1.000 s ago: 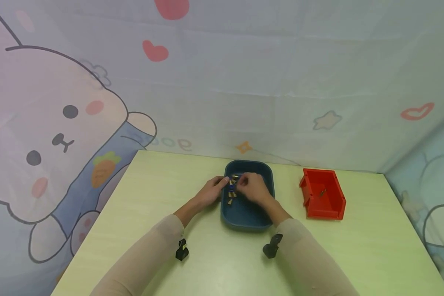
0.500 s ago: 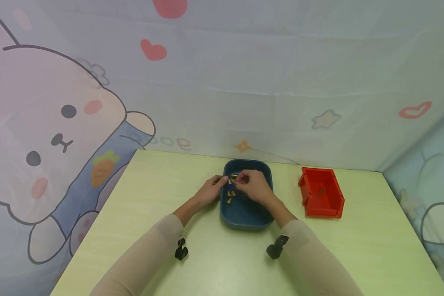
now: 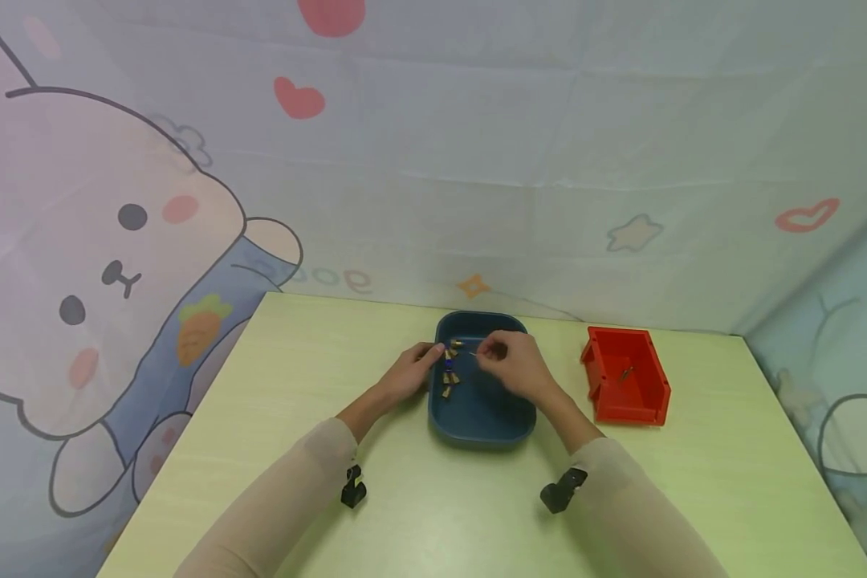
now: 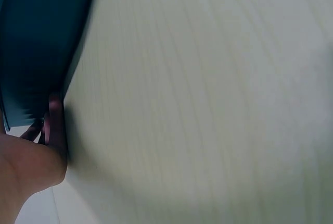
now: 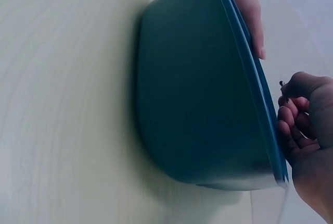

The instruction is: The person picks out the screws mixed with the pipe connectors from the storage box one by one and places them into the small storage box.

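Observation:
A dark blue plastic bin (image 3: 484,417) stands on the table, with several small brass-coloured pieces (image 3: 448,377) and a blue bit among them along its left side. My left hand (image 3: 408,373) grips the bin's left wall, thumb over the rim and fingers outside; the right wrist view shows that thumb (image 5: 255,31) at the rim. Over the bin's right half, my right hand (image 3: 516,365) pinches a small thin metal piece (image 3: 473,353) between thumb and fingertips. In the right wrist view this small metal piece (image 5: 282,89) looks dark, its exact kind too small to tell.
A red open-front parts bin (image 3: 632,401) stands to the right, with a small metal piece (image 3: 626,373) inside. The pale table (image 3: 405,514) ends at a printed cloth backdrop (image 3: 433,160). Both sleeves carry a black wrist camera (image 3: 563,491).
My right hand has moved right and lifted away from the brass-coloured pieces, with the small metal piece now showing in its fingertips. The left hand has stayed on the blue bin.

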### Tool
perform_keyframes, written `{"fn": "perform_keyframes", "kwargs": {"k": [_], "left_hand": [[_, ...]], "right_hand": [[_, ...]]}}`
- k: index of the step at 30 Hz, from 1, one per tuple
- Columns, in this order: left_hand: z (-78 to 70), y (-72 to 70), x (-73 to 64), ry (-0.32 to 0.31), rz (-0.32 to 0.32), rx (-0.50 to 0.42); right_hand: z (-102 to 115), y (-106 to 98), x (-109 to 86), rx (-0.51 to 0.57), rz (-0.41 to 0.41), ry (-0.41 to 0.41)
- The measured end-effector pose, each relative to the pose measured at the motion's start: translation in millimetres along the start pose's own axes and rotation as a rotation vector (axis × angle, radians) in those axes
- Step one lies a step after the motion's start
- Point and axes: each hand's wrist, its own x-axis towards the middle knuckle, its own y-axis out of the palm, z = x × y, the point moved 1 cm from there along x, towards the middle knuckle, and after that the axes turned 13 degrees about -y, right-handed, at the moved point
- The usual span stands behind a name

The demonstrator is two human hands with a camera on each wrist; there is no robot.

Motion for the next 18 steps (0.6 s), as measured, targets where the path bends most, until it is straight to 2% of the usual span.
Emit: {"fn": "perform_keyframes", "kwargs": {"k": [7,18], "left_hand": [[-0.4,-0.2,0.8,0.012,-0.01,0.002],[-0.1,-0.5,1.1,0.012,-0.006,0.014]], "right_hand": [[1.0,-4.0,-5.4,0.004,-0.004,0.04],[-2.7,-11.1,-14.7,0.007,-0.009,0.043]]}}
